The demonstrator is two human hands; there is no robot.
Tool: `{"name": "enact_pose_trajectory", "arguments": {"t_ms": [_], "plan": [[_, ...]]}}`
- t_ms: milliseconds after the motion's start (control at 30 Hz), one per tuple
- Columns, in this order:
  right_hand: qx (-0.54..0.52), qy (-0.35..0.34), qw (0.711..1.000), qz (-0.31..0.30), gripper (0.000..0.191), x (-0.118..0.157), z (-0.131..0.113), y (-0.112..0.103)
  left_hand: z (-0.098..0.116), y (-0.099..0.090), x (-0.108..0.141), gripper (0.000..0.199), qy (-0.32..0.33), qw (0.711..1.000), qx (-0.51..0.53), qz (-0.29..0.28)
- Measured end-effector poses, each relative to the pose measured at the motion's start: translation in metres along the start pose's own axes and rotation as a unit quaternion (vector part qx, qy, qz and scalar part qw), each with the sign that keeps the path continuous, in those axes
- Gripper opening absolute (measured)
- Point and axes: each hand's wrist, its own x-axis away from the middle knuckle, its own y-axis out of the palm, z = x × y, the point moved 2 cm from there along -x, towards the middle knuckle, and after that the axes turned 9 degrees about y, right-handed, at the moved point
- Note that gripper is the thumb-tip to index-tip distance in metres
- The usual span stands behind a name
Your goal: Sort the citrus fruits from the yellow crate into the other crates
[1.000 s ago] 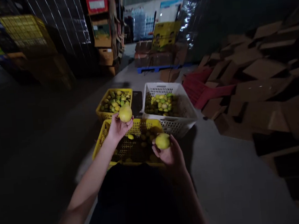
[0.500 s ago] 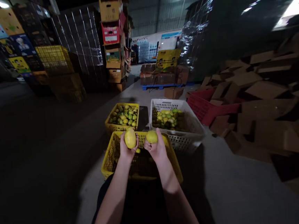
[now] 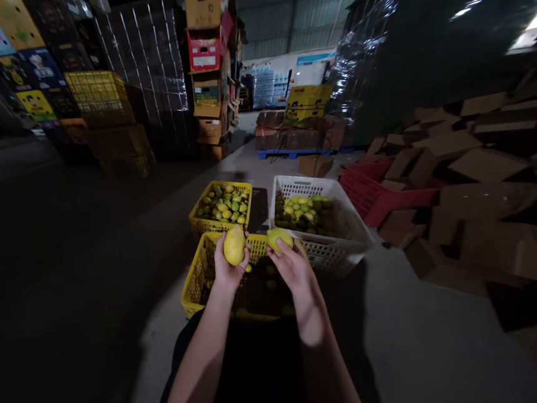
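Observation:
My left hand (image 3: 228, 269) is wrapped round a large yellow lemon (image 3: 234, 246), held upright. Beside it, my right hand (image 3: 293, 265) grips a second, greener-yellow lemon (image 3: 279, 239) with the thumb laid on its near side. Both hands are above a yellow plastic crate (image 3: 192, 291), where several fruits lie low in the shadow. Behind it on the left stands a smaller yellow crate (image 3: 196, 224) full of green and yellow lemons (image 3: 225, 204). A white crate (image 3: 348, 223) with more lemons (image 3: 302, 210) is at the back right.
A dark flat box (image 3: 260, 205) lies between the two rear crates. To the right are a red crate (image 3: 376, 195) and a heap of flattened cardboard boxes (image 3: 480, 208). Farther back are a blue pallet (image 3: 287, 153) with boxes and a tall carton stack (image 3: 207, 62).
My right hand has shifted slightly right and turned its lemon, the thumb now lying across it. My left hand keeps its lemon nearly still. The view has tilted a little.

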Motion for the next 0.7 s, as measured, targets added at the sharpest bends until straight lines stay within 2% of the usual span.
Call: {"name": "enact_pose_trajectory", "arguments": {"t_ms": [133,300,400,567,700], "plan": [[-0.004,0.045,0.999,-0.005,0.018,0.005,-0.001,0.003,0.001,0.000,0.003,0.028,-0.010,1.000,0.004,0.006],[-0.012,0.100,0.995,-0.003,0.029,0.004,-0.002,0.005,0.002,-0.001,-0.001,0.027,0.008,0.999,0.020,0.025],[-0.004,0.119,0.993,-0.020,0.035,0.004,-0.001,0.008,0.003,-0.002,-0.004,0.028,0.025,0.999,0.021,0.010],[-0.047,0.136,0.989,0.027,0.026,0.002,0.005,0.011,0.005,-0.005,-0.006,0.031,0.038,0.998,0.045,-0.008],[-0.056,0.165,0.984,0.046,0.025,-0.007,0.013,0.007,0.007,-0.006,-0.009,0.032,0.057,0.997,0.051,0.010]]}}
